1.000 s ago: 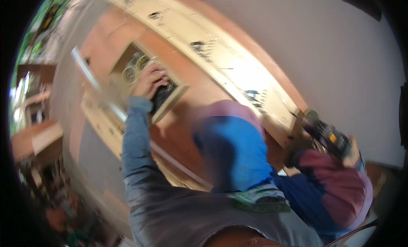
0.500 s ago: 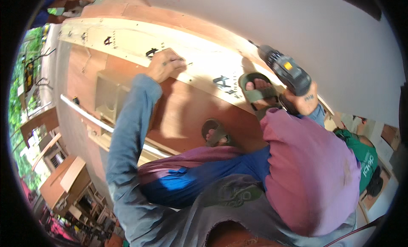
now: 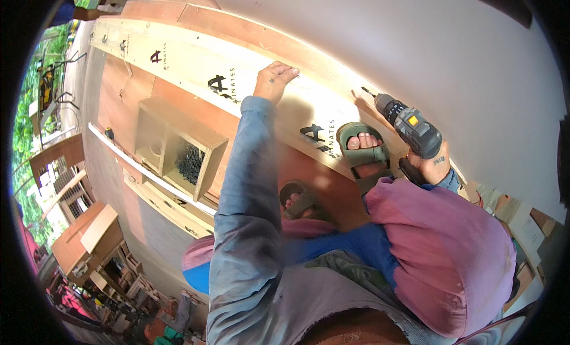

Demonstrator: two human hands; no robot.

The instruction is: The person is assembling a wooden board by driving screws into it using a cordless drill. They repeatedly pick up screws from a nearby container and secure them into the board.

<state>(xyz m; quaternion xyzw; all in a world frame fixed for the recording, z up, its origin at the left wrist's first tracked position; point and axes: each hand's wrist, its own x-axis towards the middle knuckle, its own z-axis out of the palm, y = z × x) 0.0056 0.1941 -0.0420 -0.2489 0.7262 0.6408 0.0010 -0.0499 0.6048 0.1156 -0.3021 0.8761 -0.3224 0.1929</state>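
My left hand [image 3: 274, 82] is over the far edge of a long pale board [image 3: 190, 63] with dark printed marks. Its thumb and fingers are pinched together; whatever is between them is too small to make out. In my right hand [image 3: 436, 162] is a black and grey cordless drill [image 3: 415, 130], gripped by its handle. A thin drill bit [image 3: 367, 91] points toward the upper left, above the board's far side. Nearer me, left of my sleeve, an open wooden box [image 3: 212, 174] holds a heap of small dark screws [image 3: 190, 163].
My sandaled foot [image 3: 363, 146] stands on the board, the other sandal [image 3: 297, 201] on the reddish plywood [image 3: 323, 182]. A pale wall [image 3: 409, 36] rises along the far right. A white strip [image 3: 133, 165] lies left of the box. Wooden furniture [image 3: 83, 232] stands at left; another person's arm shows top left.
My left hand has moved right and farther across the board, uncovering the box of screws. The drill sits slightly lower and more to the right. The view has shifted.
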